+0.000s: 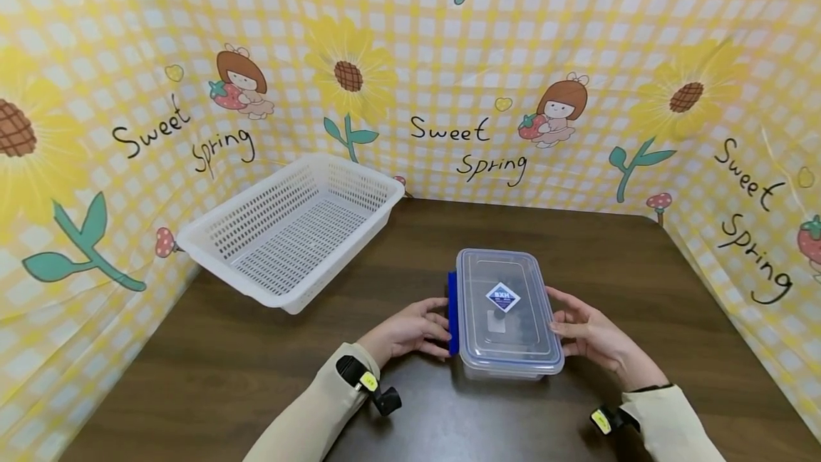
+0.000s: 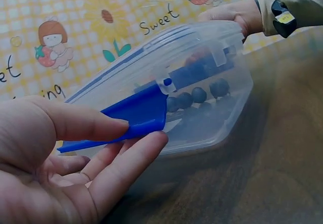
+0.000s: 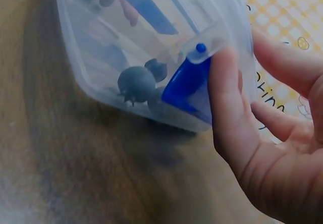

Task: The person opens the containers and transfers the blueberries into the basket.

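A clear plastic food container sits on the table between both hands, its lid on top. Several blueberries show through its wall, two of them large in the right wrist view. My left hand pinches the blue side latch between thumb and fingers; this flap stands out from the wall. On the opposite side, my right hand has its thumb against another blue latch, which is tilted outward, with the other fingers behind it. The thumb hides part of that latch.
A white perforated plastic basket stands at the back left of the dark wooden table. A yellow checked cloth with printed flowers and lettering rises behind and at both sides.
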`<move>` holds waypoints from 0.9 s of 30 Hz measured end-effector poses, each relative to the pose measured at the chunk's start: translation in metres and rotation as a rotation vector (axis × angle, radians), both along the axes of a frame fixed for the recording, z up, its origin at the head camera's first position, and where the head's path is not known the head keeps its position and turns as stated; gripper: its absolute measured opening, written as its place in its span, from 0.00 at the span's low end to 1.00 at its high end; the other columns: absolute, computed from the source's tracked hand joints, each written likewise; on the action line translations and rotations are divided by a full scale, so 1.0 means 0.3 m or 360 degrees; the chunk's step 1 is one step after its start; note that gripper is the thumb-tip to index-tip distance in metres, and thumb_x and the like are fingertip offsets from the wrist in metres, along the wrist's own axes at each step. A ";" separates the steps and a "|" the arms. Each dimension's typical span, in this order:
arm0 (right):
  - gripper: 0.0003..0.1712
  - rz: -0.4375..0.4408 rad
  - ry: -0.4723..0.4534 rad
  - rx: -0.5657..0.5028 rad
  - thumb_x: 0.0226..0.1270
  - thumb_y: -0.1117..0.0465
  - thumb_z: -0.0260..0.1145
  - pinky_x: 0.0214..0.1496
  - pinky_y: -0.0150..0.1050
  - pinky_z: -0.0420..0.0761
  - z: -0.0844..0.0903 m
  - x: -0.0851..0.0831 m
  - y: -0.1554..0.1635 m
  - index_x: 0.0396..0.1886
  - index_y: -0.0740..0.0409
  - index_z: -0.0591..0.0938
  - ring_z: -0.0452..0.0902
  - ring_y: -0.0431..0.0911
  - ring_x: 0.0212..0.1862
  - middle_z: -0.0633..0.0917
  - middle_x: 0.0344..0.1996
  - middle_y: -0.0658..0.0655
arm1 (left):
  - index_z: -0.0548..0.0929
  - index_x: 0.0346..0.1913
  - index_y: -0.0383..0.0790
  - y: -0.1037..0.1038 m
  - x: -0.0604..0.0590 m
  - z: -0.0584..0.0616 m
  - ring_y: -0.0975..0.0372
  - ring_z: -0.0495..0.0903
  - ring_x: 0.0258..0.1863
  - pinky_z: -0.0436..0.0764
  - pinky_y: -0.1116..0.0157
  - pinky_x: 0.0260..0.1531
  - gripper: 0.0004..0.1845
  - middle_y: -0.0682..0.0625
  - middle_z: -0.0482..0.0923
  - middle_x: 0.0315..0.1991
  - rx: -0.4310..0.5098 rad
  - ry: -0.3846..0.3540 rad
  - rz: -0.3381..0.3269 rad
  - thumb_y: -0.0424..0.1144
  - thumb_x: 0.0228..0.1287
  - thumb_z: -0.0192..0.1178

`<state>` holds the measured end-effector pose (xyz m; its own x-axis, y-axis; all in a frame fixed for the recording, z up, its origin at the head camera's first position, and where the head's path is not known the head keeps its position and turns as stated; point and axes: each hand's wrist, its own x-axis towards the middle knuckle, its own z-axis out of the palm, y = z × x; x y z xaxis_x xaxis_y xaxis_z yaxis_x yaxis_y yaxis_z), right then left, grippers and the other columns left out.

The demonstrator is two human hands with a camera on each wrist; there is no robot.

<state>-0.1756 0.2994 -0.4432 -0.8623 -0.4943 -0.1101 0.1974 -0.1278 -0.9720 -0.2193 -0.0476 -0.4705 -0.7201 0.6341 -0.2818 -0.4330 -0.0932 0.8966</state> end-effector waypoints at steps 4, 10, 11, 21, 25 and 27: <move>0.32 0.0062 0.0005 -0.0090 0.75 0.73 0.55 0.43 0.43 0.88 -0.021 0.003 0.011 0.72 0.44 0.65 0.85 0.47 0.41 0.82 0.42 0.56 | 0.50 0.75 0.29 0.003 0.009 -0.001 0.53 0.82 0.38 0.86 0.47 0.42 0.41 0.38 0.75 0.46 -0.0017 0.0029 0.0023 0.15 0.61 0.53; 0.30 0.0082 0.0073 -0.0121 0.75 0.74 0.53 0.44 0.41 0.88 -0.030 0.015 0.024 0.67 0.39 0.70 0.84 0.46 0.41 0.83 0.40 0.53 | 0.51 0.76 0.30 -0.018 0.027 0.036 0.52 0.81 0.40 0.86 0.45 0.42 0.39 0.36 0.73 0.52 -0.0102 0.0103 0.0028 0.19 0.64 0.54; 0.31 0.0082 0.0086 -0.0125 0.75 0.75 0.53 0.43 0.40 0.88 -0.027 0.020 0.027 0.67 0.38 0.70 0.84 0.45 0.41 0.83 0.40 0.52 | 0.51 0.76 0.30 -0.024 0.027 0.044 0.52 0.81 0.40 0.86 0.46 0.41 0.38 0.35 0.73 0.53 -0.0125 0.0126 0.0031 0.20 0.65 0.55; 0.32 0.0044 0.0189 -0.0043 0.73 0.76 0.55 0.35 0.37 0.88 0.028 0.082 0.034 0.66 0.38 0.72 0.83 0.44 0.37 0.81 0.41 0.52 | 0.53 0.75 0.28 -0.008 0.052 0.102 0.43 0.78 0.53 0.87 0.56 0.44 0.41 0.27 0.62 0.66 -0.0056 0.0321 0.0307 0.21 0.60 0.59; 0.33 -0.0025 0.0206 0.0019 0.70 0.77 0.58 0.34 0.39 0.88 0.034 0.091 0.022 0.64 0.36 0.74 0.83 0.44 0.36 0.79 0.43 0.54 | 0.54 0.75 0.27 0.026 0.089 0.101 0.43 0.75 0.59 0.85 0.59 0.48 0.43 0.28 0.63 0.67 -0.0002 0.0356 0.0397 0.18 0.56 0.60; 0.34 -0.0052 0.0210 0.0050 0.69 0.77 0.58 0.34 0.39 0.88 0.031 0.091 0.016 0.62 0.35 0.73 0.83 0.44 0.36 0.77 0.44 0.54 | 0.55 0.75 0.26 0.040 0.110 0.102 0.44 0.74 0.60 0.85 0.59 0.49 0.44 0.29 0.64 0.68 -0.0009 0.0370 0.0416 0.18 0.53 0.61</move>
